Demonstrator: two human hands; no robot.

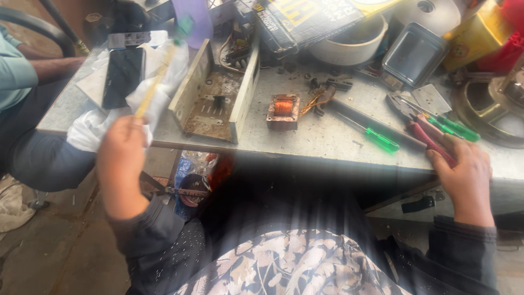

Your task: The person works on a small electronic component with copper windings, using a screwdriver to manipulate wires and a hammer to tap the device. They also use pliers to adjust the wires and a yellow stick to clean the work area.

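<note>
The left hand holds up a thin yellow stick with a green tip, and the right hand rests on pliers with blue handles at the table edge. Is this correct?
Not quite. In the head view the pliers under the right hand have red handles, not blue. The rest holds: the left hand holds up the thin yellow stick with a green tip, and the pliers lie at the table edge.

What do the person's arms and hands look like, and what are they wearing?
Both hands are bare: no gloves, rings or watch show on the left hand or the right hand. Each arm wears a dark grey long sleeve that ends at the wrist. The left sleeve has tiny pale speckles. The right sleeve looks plain.
</note>
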